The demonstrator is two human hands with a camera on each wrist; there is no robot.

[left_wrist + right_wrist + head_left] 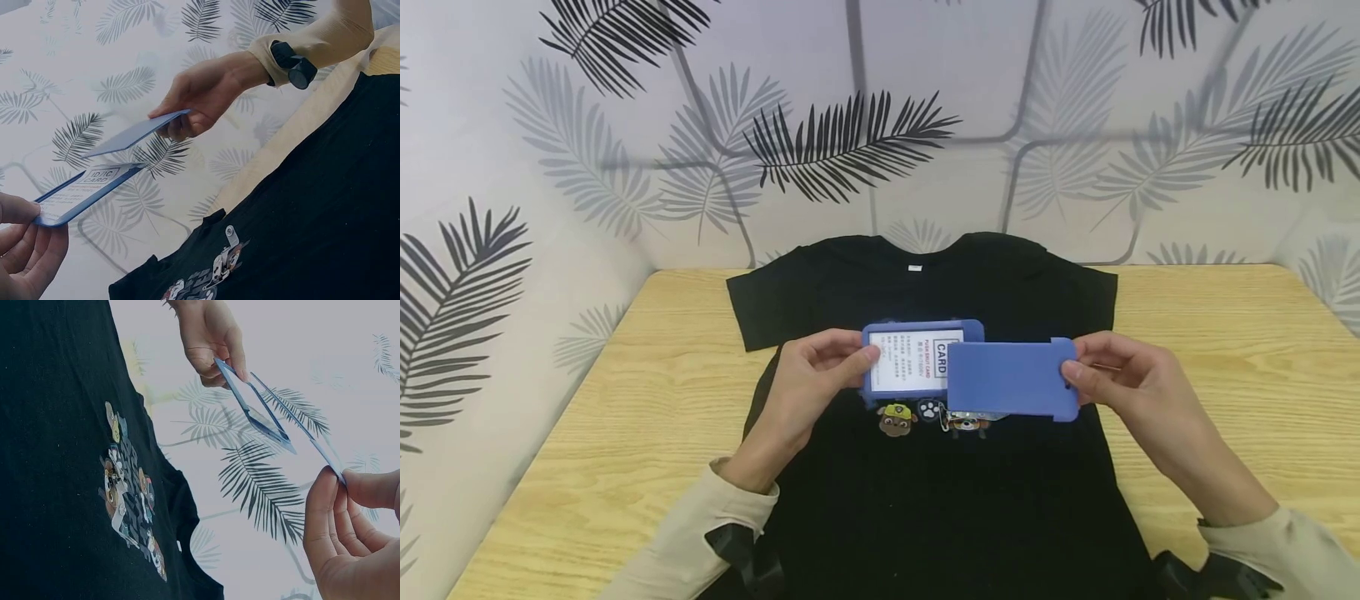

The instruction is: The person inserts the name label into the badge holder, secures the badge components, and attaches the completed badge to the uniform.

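Card holder (973, 330), blue, framing a printed white card (910, 362), in the head view: pinched at its left end by the left hand (808, 382), above a black T-shirt (925, 500) laid flat. To the right, overlapping the card from that angle, a blue cover (1007, 377), pinched between thumb and fingers of the right hand (1138, 387). Underneath, a yellow wood-grain counter (655, 392), visible either side of the T-shirt; behind, a pale wall (936, 58) patterned with black and grey palm leaves. From the left wrist: a gap between card holder and cover, against the wall; below, a metal clip (220, 265) on the cartoon print (186, 287). From the right wrist: card holder and cover apart, print off to the left.
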